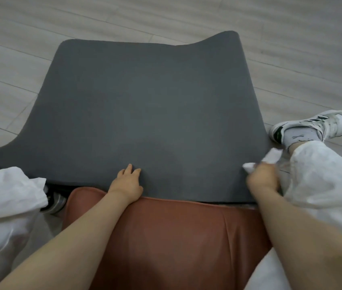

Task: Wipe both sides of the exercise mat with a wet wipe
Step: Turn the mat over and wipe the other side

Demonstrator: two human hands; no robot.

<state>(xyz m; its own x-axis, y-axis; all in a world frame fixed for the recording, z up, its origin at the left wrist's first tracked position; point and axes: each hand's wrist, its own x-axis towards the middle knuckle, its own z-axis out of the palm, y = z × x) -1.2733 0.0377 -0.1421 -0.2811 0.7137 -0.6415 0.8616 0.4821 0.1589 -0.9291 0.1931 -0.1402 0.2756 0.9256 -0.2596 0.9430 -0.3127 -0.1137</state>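
A dark grey exercise mat [145, 105] lies spread on the floor, its near edge resting on a brown cushion. The far right corner and the near left corner curl up. My left hand [128, 185] presses flat on the mat's near edge, fingers straight. At the mat's near right corner my right hand [263, 178], blurred, grips a crumpled white wet wipe [270, 159].
A brown leather cushion [166, 237] sits between my legs, which are in white trousers. My right foot wears a white sneaker [316, 124] beside the mat's right edge. Part of a dark shoe [55, 200] shows under the left knee. Light grey wood flooring [291, 49] surrounds the mat.
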